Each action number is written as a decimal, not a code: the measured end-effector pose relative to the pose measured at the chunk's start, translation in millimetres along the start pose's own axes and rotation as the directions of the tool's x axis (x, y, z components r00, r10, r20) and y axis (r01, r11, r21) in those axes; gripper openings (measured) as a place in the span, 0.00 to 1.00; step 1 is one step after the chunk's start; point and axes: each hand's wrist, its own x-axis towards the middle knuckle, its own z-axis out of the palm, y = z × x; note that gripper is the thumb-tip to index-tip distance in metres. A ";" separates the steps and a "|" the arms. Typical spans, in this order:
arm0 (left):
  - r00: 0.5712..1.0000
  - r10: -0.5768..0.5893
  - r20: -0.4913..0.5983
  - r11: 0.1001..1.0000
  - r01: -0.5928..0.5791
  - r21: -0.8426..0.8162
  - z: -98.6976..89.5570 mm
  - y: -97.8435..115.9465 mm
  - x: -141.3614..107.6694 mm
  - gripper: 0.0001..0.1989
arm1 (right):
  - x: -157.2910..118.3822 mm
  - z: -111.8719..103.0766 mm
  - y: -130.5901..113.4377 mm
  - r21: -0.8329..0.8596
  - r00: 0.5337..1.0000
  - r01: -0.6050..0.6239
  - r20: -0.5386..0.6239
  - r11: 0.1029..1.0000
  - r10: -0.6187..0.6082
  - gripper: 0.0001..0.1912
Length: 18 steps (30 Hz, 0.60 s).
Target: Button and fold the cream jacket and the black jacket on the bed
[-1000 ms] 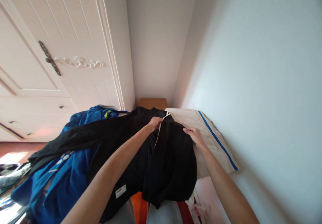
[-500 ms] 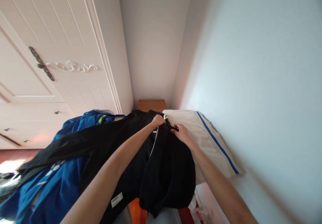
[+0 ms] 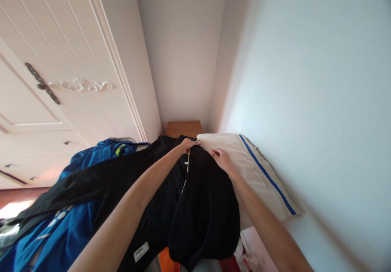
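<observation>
A black jacket (image 3: 207, 206) lies spread in the middle, one long sleeve reaching to the left over blue clothing (image 3: 76, 219). My left hand (image 3: 188, 144) is closed on the jacket's upper edge, beside a thin white strip. Just to the right, my right hand (image 3: 222, 158) has its fingers curled together at the jacket's right edge, over cream fabric; what they hold, if anything, is too small to make out. A white label (image 3: 141, 252) shows near the jacket's lower left.
Cream fabric with a blue stripe (image 3: 267, 170) lies on the right, against the pale wall (image 3: 320, 92). A white cabinet (image 3: 100, 76) with a dark handle stands at the left. Behind the jacket is a wooden surface (image 3: 184, 129).
My left hand has shifted slightly left along the jacket's edge. The dark piece of fabric that stuck out between my right fingers no longer shows. The view has moved a little.
</observation>
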 end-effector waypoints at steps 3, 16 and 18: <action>0.996 0.049 -0.072 0.993 -0.041 0.110 0.6 8.4 10.0 0.15 | 15.6 2.2 -4.5 0.011 0.994 -0.026 0.108 1.000 0.024 0.14; 0.978 0.171 -0.118 0.939 -0.126 0.319 -1.5 0.0 23.3 0.22 | -1.3 -0.7 2.6 -0.102 0.992 -0.103 -0.077 0.989 0.095 0.12; 0.980 0.169 -0.108 0.921 -0.119 0.370 -3.8 4.2 28.0 0.22 | 3.6 -1.2 -4.9 -0.165 0.996 -0.066 -0.064 0.984 0.056 0.09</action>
